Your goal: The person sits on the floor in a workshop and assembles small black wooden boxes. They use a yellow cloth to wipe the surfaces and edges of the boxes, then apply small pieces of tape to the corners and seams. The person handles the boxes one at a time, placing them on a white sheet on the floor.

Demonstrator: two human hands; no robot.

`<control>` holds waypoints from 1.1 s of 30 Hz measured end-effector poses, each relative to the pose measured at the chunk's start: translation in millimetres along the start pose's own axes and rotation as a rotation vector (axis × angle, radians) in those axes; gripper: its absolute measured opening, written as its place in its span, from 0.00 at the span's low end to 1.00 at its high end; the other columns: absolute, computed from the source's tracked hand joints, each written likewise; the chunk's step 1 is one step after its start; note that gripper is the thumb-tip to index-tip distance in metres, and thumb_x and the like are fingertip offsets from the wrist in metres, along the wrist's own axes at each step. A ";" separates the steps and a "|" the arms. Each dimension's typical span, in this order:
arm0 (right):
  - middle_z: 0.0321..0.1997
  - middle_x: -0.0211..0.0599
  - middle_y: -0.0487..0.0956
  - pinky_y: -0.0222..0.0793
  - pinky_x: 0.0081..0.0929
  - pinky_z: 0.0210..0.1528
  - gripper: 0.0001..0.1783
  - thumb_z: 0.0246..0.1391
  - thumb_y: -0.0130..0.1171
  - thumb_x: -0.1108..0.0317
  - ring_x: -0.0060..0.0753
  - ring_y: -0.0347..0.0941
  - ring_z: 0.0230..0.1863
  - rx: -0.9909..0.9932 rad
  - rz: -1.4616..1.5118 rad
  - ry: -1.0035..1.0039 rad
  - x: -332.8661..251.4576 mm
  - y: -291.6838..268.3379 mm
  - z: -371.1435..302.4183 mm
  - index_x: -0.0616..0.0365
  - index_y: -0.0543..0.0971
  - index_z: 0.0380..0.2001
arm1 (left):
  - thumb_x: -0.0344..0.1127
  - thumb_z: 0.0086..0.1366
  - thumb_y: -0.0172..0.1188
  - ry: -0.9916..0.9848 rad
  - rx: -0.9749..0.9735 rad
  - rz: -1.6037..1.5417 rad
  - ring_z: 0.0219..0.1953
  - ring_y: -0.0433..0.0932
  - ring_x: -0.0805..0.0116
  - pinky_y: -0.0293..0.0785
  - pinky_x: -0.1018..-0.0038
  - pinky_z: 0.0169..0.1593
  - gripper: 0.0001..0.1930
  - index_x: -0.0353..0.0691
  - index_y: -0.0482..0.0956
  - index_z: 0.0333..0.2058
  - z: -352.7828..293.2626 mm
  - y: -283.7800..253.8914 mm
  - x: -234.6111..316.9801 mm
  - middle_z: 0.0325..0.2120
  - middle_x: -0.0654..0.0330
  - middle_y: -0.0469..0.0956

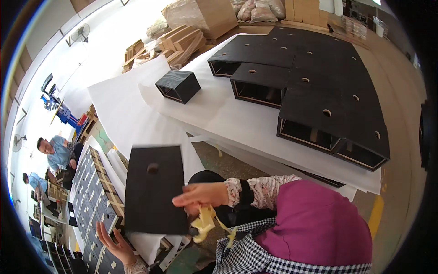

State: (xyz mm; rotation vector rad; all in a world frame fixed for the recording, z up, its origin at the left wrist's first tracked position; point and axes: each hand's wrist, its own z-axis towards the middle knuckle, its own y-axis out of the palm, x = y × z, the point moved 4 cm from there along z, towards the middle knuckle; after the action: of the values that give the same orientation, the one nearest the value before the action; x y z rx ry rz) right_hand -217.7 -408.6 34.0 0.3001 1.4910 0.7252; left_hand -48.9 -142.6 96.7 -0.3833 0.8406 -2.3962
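Note:
My right hand (200, 196) grips the right edge of a black panel (155, 201) with a round hole near its upper end. One broad face of it shows; whether it is one side of a box, I cannot tell. Crumpled pale-yellow tape (204, 224) hangs under the same hand, which seems to hold it too. My left hand (115, 243) has its fingers spread beside the panel's lower left corner, apparently with nothing in it. Left of the panel lies a large array of dark boxes (93, 201) joined with strips of tan tape.
A white-covered table (219, 109) bears several black boxes (315, 98) with round holes and a small separate black box (179, 86). Cardboard pieces (182, 41) are piled behind. Two people (59, 153) work at the far left. A yellow line (376, 214) marks the floor at right.

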 end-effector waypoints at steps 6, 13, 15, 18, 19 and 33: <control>0.12 0.20 0.63 0.50 0.14 0.13 0.24 0.54 0.54 0.45 0.12 0.56 0.12 0.523 -0.260 -0.536 -53.8 -43.1 -9.3 0.48 0.68 0.13 | 0.26 0.59 0.54 -0.140 -0.304 -0.177 0.54 0.66 0.53 0.65 0.61 0.54 0.10 0.34 0.74 0.41 -115.7 48.9 -41.1 0.49 0.50 0.68; 0.12 0.23 0.65 0.52 0.17 0.16 0.24 0.52 0.59 0.52 0.16 0.58 0.13 1.048 0.021 -0.917 -89.6 -122.2 -38.4 0.52 0.67 0.10 | 0.25 0.56 0.56 -0.321 -0.553 -0.222 0.48 0.71 0.53 0.67 0.66 0.51 0.07 0.36 0.77 0.35 -126.4 57.1 -39.5 0.44 0.51 0.73; 0.12 0.24 0.65 0.54 0.18 0.17 0.24 0.53 0.58 0.53 0.17 0.59 0.13 1.127 0.033 -0.971 -92.7 -138.2 -43.3 0.53 0.66 0.11 | 0.34 0.60 0.55 -0.354 -0.647 -0.234 0.51 0.69 0.54 0.67 0.63 0.52 0.11 0.37 0.75 0.41 -129.4 61.2 -51.2 0.48 0.51 0.69; 0.14 0.26 0.66 0.56 0.19 0.19 0.23 0.55 0.56 0.52 0.18 0.59 0.15 1.233 0.057 -1.050 -94.2 -159.8 -46.1 0.54 0.66 0.14 | 0.31 0.60 0.55 -0.246 -0.563 -0.216 0.45 0.74 0.53 0.68 0.63 0.50 0.10 0.37 0.77 0.40 -133.3 63.2 -55.5 0.41 0.50 0.74; 0.15 0.26 0.66 0.56 0.18 0.19 0.21 0.54 0.57 0.53 0.17 0.59 0.15 1.274 0.084 -1.085 -93.8 -168.2 -48.7 0.54 0.67 0.15 | 0.27 0.58 0.55 -0.184 -0.498 -0.206 0.41 0.76 0.53 0.69 0.64 0.49 0.09 0.37 0.78 0.38 -134.2 63.4 -54.8 0.36 0.50 0.78; 0.18 0.25 0.67 0.58 0.17 0.21 0.17 0.54 0.58 0.54 0.17 0.60 0.18 1.391 0.131 -1.192 -98.2 -195.7 -73.5 0.53 0.68 0.22 | 0.31 0.60 0.57 -0.275 -0.501 -0.213 0.37 0.78 0.60 0.73 0.71 0.42 0.08 0.36 0.79 0.37 -149.7 60.1 -73.4 0.33 0.52 0.79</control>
State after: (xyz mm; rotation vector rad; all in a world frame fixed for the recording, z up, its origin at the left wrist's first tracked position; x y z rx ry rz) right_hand -231.6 -634.4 -12.6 1.5566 0.5537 -0.5303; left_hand -30.2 -65.4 -61.8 -1.0165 1.3179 -2.2186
